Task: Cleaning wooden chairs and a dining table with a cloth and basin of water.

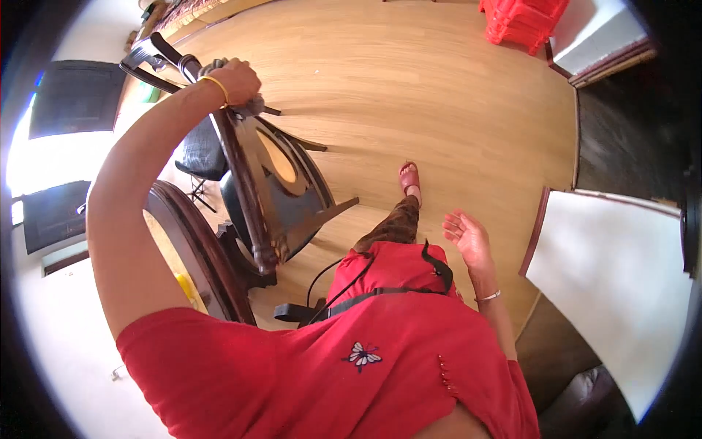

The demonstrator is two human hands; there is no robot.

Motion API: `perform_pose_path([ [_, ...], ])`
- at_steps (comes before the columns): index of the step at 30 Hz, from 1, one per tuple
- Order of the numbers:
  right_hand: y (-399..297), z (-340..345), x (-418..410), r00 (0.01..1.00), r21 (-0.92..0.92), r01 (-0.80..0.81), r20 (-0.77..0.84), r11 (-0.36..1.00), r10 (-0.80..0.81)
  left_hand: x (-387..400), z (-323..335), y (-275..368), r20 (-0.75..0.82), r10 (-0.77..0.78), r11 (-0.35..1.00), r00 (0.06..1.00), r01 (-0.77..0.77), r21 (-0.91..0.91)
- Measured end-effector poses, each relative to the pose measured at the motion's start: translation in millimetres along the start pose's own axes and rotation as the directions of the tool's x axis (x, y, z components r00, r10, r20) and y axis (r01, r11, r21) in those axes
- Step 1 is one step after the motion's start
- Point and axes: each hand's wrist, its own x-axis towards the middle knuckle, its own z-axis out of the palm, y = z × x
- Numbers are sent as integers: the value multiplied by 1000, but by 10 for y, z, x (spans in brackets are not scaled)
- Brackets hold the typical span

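My left hand (238,82) is closed around a bunched grey cloth (252,107), which it presses on the top rail of a dark wooden chair (241,181). The chair's back has an open oval in its panel, and its legs stand on the floor. Behind the rail shows a black seat (202,151). At my right side, my right hand (469,238) hangs free over the floor with its fingers loosely apart and nothing in it.
A second dark, curved wooden furniture piece (194,247) stands close at left. Red plastic stools (521,22) are stacked at the far right. A white wall end (609,269) juts in beside a dark doorway (630,126). My foot in a pink slipper (409,176) is on the wood-patterned floor (439,99).
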Motion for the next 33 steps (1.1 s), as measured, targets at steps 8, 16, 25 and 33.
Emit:
perform_pose_path([
  [8, -884, -240, 926, 973, -27, -16, -232, 1000, 10, 639, 748, -372, 215, 15, 975, 977, 33, -218],
  [16, -1437, -177, 1582, 978, -78, -84, -199, 993, 67, 782, 395, 107, 273, 496, 732, 824, -228, -643],
  [25, -1723, 11, 2095, 960, -172, -271, -123, 947, 252, 1470, 1198, 1002, 408, 241, 882, 881, -23, -471],
  [33, -2505, -573, 2261, 916, -260, -332, -319, 907, 244, 2148, 1713, 2393, 532, -161, 756, 831, 450, -475],
])
